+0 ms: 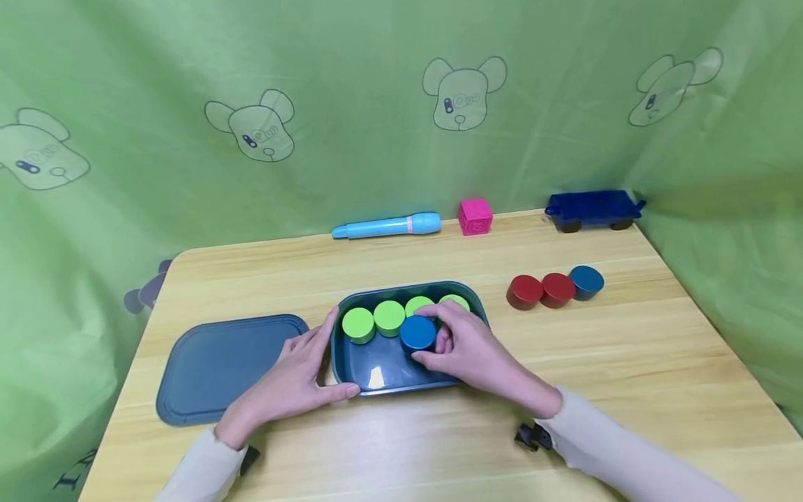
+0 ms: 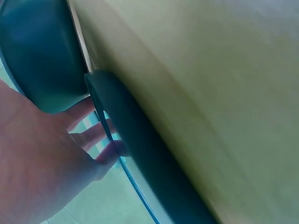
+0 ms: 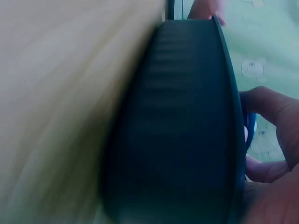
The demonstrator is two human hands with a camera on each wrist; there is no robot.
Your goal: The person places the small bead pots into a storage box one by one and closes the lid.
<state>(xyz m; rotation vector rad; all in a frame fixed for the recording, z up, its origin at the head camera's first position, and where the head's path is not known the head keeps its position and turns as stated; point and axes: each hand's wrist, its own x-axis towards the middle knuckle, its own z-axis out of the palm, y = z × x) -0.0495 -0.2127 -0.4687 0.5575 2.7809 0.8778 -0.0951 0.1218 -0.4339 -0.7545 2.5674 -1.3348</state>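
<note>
A dark blue tray (image 1: 376,387) with rounded corners stands on the table, with several green round blocks (image 1: 389,318) along its far side. My right hand (image 1: 467,348) pinches a blue round block (image 1: 417,333) between thumb and fingers, over the tray. It partly covers the rightmost green block (image 1: 454,302). In the right wrist view, the tray's outer wall (image 3: 173,121) hides most of the held block. My left hand (image 1: 295,380) rests against the tray's left end, thumb on the near rim and fingers stretched along the side.
A matching flat lid (image 1: 226,369) lies left of the tray. To the right stand two red round blocks (image 1: 525,292) and another blue one (image 1: 586,282). Along the back edge are a light blue pen (image 1: 385,226), a pink cube (image 1: 475,216) and a blue toy wagon (image 1: 594,209).
</note>
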